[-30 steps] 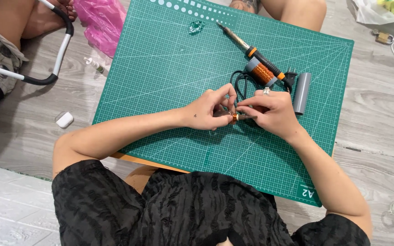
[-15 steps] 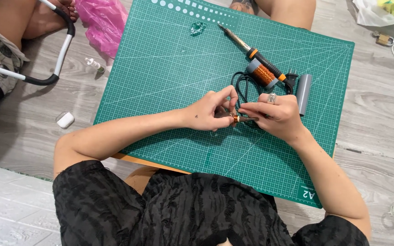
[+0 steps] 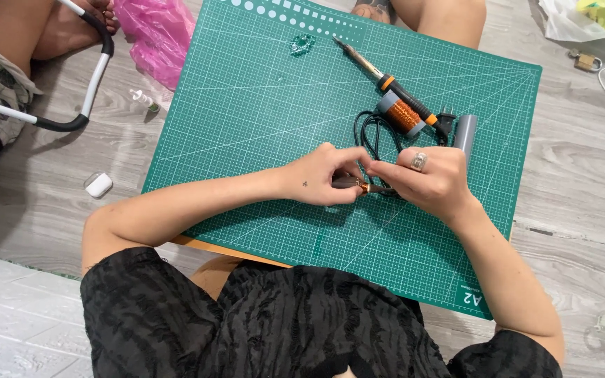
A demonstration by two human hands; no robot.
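Both hands meet over the middle of the green mat (image 3: 246, 126), fingertips touching. The left hand (image 3: 320, 176) is curled, its thumb and fingers pinching a small dark part (image 3: 351, 183) with a copper-coloured tip (image 3: 365, 187). The right hand (image 3: 428, 180), a ring on one finger, is closed too, its fingers reaching left to the same part and pinching at it from the right; what exactly it grips is too small to tell. The part lies between the two hands, just above the mat, partly hidden by the fingers.

Just beyond the hands a dark cord (image 3: 371, 133) loops on the mat and runs under the right hand. Farther off lies a soldering iron (image 3: 386, 80), tip pointing far left. A spool of copper wire (image 3: 400, 114) touches its handle, and a grey tube (image 3: 465, 133) lies to the right of the spool, close to the right hand's knuckles.

Left of the mat, on the wooden floor (image 3: 575, 161), are a pink bag (image 3: 155, 35) and a small white case (image 3: 98, 185).
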